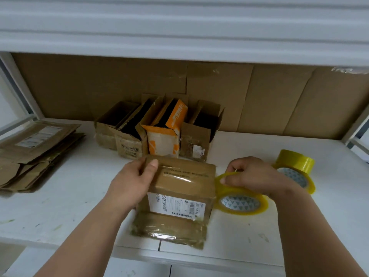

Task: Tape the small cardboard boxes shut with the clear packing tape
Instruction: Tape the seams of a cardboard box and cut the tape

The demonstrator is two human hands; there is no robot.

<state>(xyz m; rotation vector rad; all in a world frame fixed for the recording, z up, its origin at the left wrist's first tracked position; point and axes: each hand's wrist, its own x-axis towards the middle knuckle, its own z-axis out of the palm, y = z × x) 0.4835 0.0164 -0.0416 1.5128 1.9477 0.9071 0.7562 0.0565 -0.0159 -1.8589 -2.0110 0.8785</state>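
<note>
closed brown labelled box (pixel 179 188) on the shelf, yellowish tape roll (pixel 242 198) touching its right.

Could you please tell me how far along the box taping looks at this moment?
Nothing shows as finished and set aside. In hand: the left hand holds the near box, flaps closed with glossy tape across its top, while the right hand pinches the tape roll beside it. Left: four open boxes at the back wait untaped. A spare roll sits to the right.

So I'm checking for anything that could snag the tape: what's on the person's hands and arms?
Nothing shows. The left hand and right hand are bare, no gloves, rings or watch in view, and both forearms are uncovered down to the frame edge, no sleeves visible.
</note>
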